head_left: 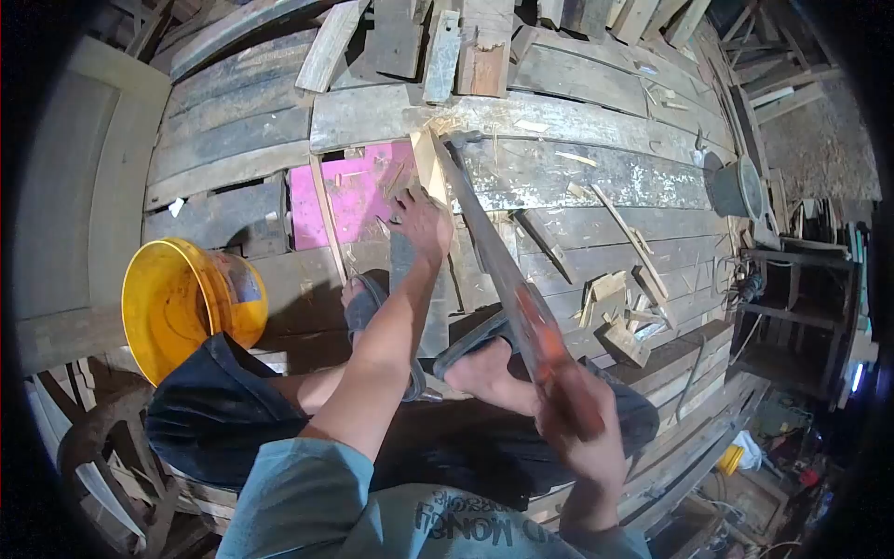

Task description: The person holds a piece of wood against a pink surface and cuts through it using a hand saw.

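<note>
My left hand [425,226] reaches forward, its fingers around the near end of a pale, freshly cut piece of wood [427,166]. In my right hand [589,419], a long tool [494,247], blurred by motion, slants away from me. Its near end is reddish, and its far end overlaps the wood's top right edge beside a dark metal part [463,138]. The exact kind of tool is hard to make out. Wood chips [452,123] lie scattered around the far end of the wood. Below my left hand, a grey board [402,265] lies between my sandalled feet.
A yellow bucket [154,312] lies tipped at the left. A pink panel [358,191] is set among the floor planks. Wood offcuts [610,293] and thin strips lie to the right, near a grey bucket [738,189]. Several boards [484,51] stand at the far side.
</note>
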`<state>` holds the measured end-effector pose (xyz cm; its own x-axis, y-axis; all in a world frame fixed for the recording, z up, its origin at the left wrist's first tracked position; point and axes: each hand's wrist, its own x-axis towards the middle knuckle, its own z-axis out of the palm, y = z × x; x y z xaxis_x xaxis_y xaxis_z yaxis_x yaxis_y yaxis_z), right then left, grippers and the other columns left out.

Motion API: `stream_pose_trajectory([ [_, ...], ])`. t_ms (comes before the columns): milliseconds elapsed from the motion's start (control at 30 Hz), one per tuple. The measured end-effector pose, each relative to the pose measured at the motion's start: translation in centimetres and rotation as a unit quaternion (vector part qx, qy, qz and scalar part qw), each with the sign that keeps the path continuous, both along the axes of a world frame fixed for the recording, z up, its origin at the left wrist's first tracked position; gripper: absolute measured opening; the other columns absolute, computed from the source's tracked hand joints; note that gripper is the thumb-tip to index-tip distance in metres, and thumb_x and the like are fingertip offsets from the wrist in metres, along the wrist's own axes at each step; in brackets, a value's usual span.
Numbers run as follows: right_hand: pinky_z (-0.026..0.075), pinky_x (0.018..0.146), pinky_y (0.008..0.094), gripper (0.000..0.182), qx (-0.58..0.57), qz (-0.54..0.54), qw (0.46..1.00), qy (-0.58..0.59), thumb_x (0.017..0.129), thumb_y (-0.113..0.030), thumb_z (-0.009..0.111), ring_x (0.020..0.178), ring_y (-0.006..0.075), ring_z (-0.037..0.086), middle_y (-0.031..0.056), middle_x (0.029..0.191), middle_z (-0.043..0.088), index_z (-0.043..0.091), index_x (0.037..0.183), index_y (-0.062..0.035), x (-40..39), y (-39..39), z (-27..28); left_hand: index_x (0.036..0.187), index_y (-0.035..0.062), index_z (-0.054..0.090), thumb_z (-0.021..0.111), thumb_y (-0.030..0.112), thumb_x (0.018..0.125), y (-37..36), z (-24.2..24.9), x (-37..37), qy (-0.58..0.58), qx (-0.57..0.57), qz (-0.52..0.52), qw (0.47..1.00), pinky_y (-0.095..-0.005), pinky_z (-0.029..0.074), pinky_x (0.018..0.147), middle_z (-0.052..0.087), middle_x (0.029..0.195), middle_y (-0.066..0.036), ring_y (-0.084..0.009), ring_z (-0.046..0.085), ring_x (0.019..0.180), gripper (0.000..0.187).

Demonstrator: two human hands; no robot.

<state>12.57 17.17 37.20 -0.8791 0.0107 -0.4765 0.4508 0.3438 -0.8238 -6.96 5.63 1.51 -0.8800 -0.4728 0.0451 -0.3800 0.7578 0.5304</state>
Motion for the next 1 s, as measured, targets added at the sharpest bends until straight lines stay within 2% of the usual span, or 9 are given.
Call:
stream_pose_trajectory([
  [100, 0.046, 0.065, 0.0308, 0.026, 0.036, 0.004, 0.999, -0.006, 0.074, -0.001, 0.064, 0.064, 0.0208, 0.055, 0.012, 0.074, 0.056, 0.057, 0.099, 0.0015, 0.6, 0.2, 2.2, 0.109, 0.0082, 0.051, 0.055, 0.022, 0.084, 0.1, 0.4, 0.0, 0.023, 0.003, 0.009, 1.0, -0.0684, 0.018, 0.1, 0.048, 0.114, -0.01, -0.0316, 0.038, 0.123, 0.029],
  [233, 0.044, 0.063, 0.0294, 0.022, 0.091, -0.058, 0.994, -0.019, 0.074, -0.004, 0.065, 0.063, 0.0149, 0.049, 0.0074, 0.072, 0.054, 0.055, 0.093, 0.0015, -1.5, -0.7, -2.9, 0.122, 0.0091, 0.05, 0.052, 0.02, 0.086, -0.7, -0.3, 0.3, -0.008, -0.003, -0.024, 1.0, -0.0691, 0.02, 0.099, 0.047, 0.12, -0.011, -0.0328, 0.037, 0.126, 0.038],
  [300, 0.044, 0.066, 0.0288, 0.02, 0.023, -0.083, 0.996, -0.037, 0.075, -0.004, 0.066, 0.068, 0.0137, 0.049, 0.0057, 0.073, 0.054, 0.054, 0.09, 0.0006, -1.1, -1.1, -4.5, 0.127, 0.0107, 0.049, 0.051, 0.02, 0.087, -0.7, -0.1, 1.3, 0.017, -0.054, -0.067, 0.996, -0.0692, 0.02, 0.098, 0.048, 0.122, -0.011, -0.0329, 0.038, 0.126, 0.042],
  [333, 0.043, 0.067, 0.0285, 0.019, -0.021, -0.074, 0.997, -0.006, 0.075, -0.005, 0.066, 0.07, 0.0131, 0.049, 0.0048, 0.073, 0.053, 0.053, 0.089, 0.0001, -3.6, -1.4, -5.7, 0.133, 0.0143, 0.046, 0.05, 0.019, 0.087, -0.2, -0.2, -0.2, 0.064, 0.025, 0.024, 0.997, -0.0674, 0.022, 0.098, 0.049, 0.124, -0.013, -0.0335, 0.039, 0.125, 0.046],
  [367, 0.043, 0.067, 0.028, 0.016, 0.032, 0.009, 0.999, 0.011, 0.076, -0.002, 0.064, 0.07, 0.0128, 0.048, 0.0052, 0.074, 0.054, 0.053, 0.087, 0.0002, -3.5, -1.2, -4.5, 0.135, 0.0147, 0.044, 0.052, 0.02, 0.086, -0.4, 0.0, -0.7, 0.023, -0.007, 0.029, 0.999, -0.0646, 0.023, 0.099, 0.05, 0.124, -0.014, -0.034, 0.038, 0.126, 0.05],
  [467, 0.044, 0.065, 0.028, 0.017, 0.042, -0.039, 0.998, -0.034, 0.074, -0.003, 0.064, 0.069, 0.0132, 0.051, 0.0084, 0.073, 0.055, 0.055, 0.088, 0.0012, -0.3, 0.4, -0.6, 0.137, 0.0133, 0.041, 0.055, 0.019, 0.082, 0.2, -1.0, 1.4, -0.012, 0.0, 0.004, 1.0, -0.0624, 0.019, 0.101, 0.048, 0.125, -0.014, -0.0346, 0.037, 0.127, 0.057],
  [767, 0.045, 0.058, 0.0318, 0.022, 0.18, 0.032, 0.972, 0.147, 0.071, -0.01, 0.068, 0.057, 0.0231, 0.054, 0.0106, 0.071, 0.057, 0.06, 0.089, 0.0004, 3.5, 2.1, -3.8, 0.133, 0.0058, 0.044, 0.054, 0.017, 0.08, -0.1, 0.1, 0.2, 0.056, 0.026, 0.024, 0.998, -0.0663, 0.01, 0.106, 0.05, 0.125, -0.019, -0.0367, 0.033, 0.132, 0.055],
  [900, 0.044, 0.057, 0.0312, 0.021, 0.091, -0.068, 0.989, 0.098, 0.071, -0.008, 0.067, 0.056, 0.0237, 0.056, 0.0107, 0.069, 0.055, 0.06, 0.088, 0.0001, 4.8, 3.5, -5.7, 0.132, 0.0024, 0.045, 0.044, 0.023, 0.089, -0.3, -0.4, 0.2, 0.008, 0.04, 0.026, 0.999, -0.0631, 0.012, 0.107, 0.045, 0.135, -0.021, -0.0371, 0.033, 0.133, 0.048],
  [1000, 0.042, 0.056, 0.0293, 0.023, 0.135, -0.025, 0.965, 0.224, 0.072, -0.007, 0.067, 0.056, 0.0176, 0.053, 0.0066, 0.067, 0.055, 0.062, 0.092, 0.0009, 3.9, 4.3, -7.3, 0.135, 0.0054, 0.043, 0.039, 0.035, 0.095, -0.4, 1.1, 0.1, -0.04, 0.08, 0.033, 0.995, -0.0629, 0.013, 0.107, 0.043, 0.139, -0.02, -0.0373, 0.03, 0.135, 0.05],
])
